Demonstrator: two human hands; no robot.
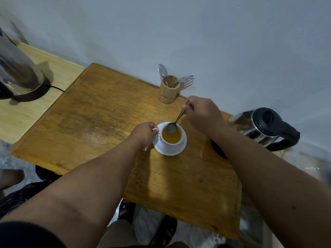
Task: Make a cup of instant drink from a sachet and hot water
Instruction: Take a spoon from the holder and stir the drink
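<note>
A white cup (176,143) full of orange drink stands on a white saucer (170,151) in the middle of the wooden table (100,122). My left hand (145,134) grips the cup's handle from the left. My right hand (201,113) pinches the handle of a metal spoon (174,125), whose bowl dips into the drink at the cup's far side. No sachet shows in view.
A glass kettle with a black lid and handle (265,128) stands at the table's right edge by the wall. A wooden holder (168,91) with a spoon and forks stands behind the cup. A steel kettle (18,72) on its base sits on a lighter table at left.
</note>
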